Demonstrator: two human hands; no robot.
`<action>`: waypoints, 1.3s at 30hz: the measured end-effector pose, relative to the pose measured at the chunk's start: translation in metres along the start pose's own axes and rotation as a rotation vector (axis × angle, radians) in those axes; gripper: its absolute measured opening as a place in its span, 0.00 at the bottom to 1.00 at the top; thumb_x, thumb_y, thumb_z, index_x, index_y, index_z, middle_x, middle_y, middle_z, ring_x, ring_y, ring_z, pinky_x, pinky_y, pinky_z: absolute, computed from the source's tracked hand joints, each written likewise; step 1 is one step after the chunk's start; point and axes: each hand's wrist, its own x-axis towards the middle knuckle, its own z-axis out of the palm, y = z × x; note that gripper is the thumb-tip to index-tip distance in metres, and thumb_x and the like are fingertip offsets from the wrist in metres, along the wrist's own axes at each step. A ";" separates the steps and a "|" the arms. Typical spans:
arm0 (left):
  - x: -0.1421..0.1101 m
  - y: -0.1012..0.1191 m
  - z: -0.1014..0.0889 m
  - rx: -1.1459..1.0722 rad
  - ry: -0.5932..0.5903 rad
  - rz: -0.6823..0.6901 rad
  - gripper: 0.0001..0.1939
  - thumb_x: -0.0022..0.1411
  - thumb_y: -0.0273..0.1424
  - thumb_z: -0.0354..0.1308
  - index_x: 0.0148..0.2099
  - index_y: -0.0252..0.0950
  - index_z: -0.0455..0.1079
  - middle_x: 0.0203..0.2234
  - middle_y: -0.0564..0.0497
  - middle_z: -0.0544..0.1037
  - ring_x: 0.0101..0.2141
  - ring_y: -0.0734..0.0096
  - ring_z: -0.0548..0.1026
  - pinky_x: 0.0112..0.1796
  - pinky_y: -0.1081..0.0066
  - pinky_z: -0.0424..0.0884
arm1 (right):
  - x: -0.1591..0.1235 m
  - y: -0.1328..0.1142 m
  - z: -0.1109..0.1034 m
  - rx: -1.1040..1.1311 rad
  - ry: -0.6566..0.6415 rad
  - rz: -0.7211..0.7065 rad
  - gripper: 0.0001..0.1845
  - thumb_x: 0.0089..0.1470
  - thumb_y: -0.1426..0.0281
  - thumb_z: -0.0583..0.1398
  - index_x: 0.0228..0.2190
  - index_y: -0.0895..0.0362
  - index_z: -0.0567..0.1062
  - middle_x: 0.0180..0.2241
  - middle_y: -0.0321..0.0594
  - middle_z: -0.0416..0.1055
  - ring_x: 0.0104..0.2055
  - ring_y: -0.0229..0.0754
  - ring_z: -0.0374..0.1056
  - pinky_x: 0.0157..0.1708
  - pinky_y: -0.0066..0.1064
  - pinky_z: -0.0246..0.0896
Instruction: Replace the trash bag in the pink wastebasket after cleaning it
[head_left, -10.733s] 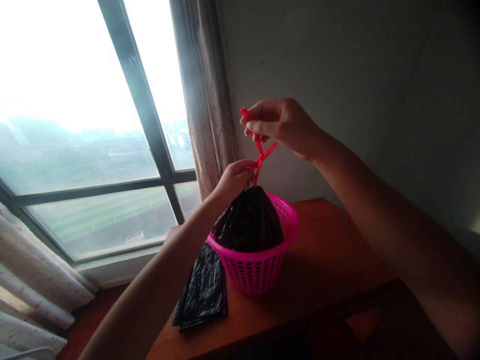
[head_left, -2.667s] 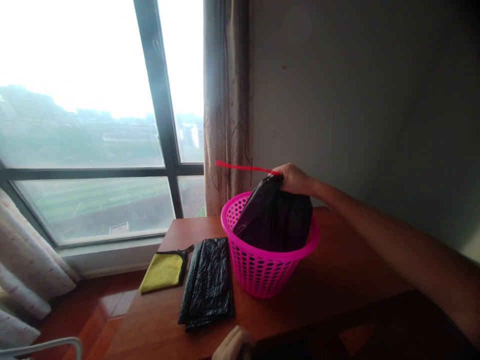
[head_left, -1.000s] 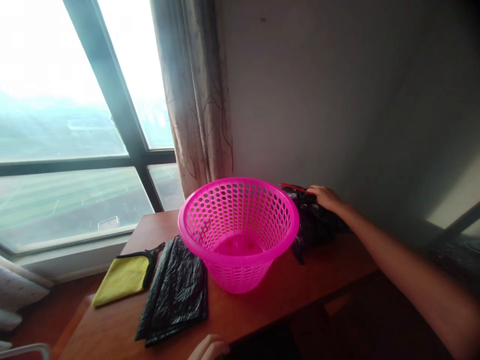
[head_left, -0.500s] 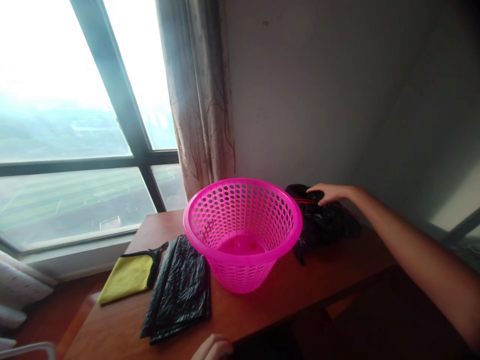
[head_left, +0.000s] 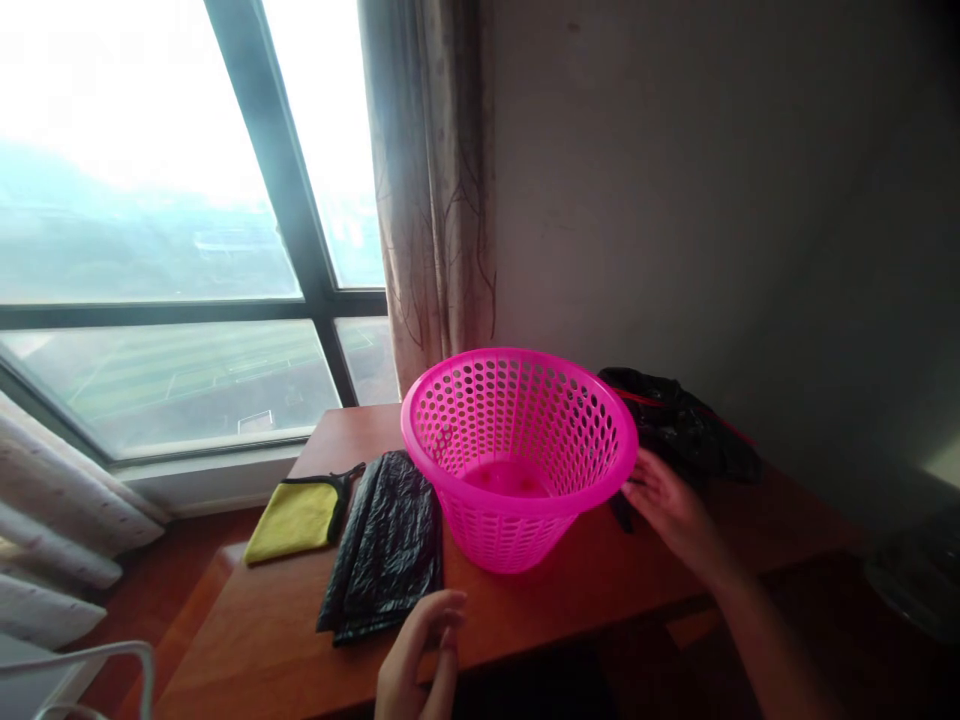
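A pink perforated plastic basket (head_left: 491, 535) stands upright on the wooden table (head_left: 517, 625). My right hand (head_left: 664, 505) is at the basket's right side, fingers apart and close to the rim; whether they touch it I cannot tell. Near the table's front edge my left hand (head_left: 424, 650) hovers with thumb and fingers apart, holding nothing. Just beyond it lies a folded black plastic bag (head_left: 390, 550). A crumpled black plastic bag (head_left: 690, 430) with a red drawstring lies behind the basket on the right, partly hidden by it.
A folded yellow cloth (head_left: 296, 518) with dark edging lies at the table's left. Behind stand a patterned curtain (head_left: 442, 200), a large window (head_left: 172, 250) and a grey wall (head_left: 675, 200). A white curved metal bar (head_left: 146, 665) shows at the lower left.
My right hand has left the crumpled black bag and come nearer, beside the basket. My left hand has risen further into view. The view has swung slightly left.
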 end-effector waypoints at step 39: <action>0.138 -0.078 -0.229 0.937 0.218 -0.573 0.34 0.57 0.52 0.49 0.51 0.28 0.72 0.46 0.32 0.79 0.48 0.39 0.76 0.47 0.53 0.70 | -0.043 0.079 0.108 0.175 0.192 0.147 0.22 0.53 0.62 0.61 0.49 0.55 0.71 0.50 0.50 0.73 0.51 0.51 0.72 0.50 0.45 0.70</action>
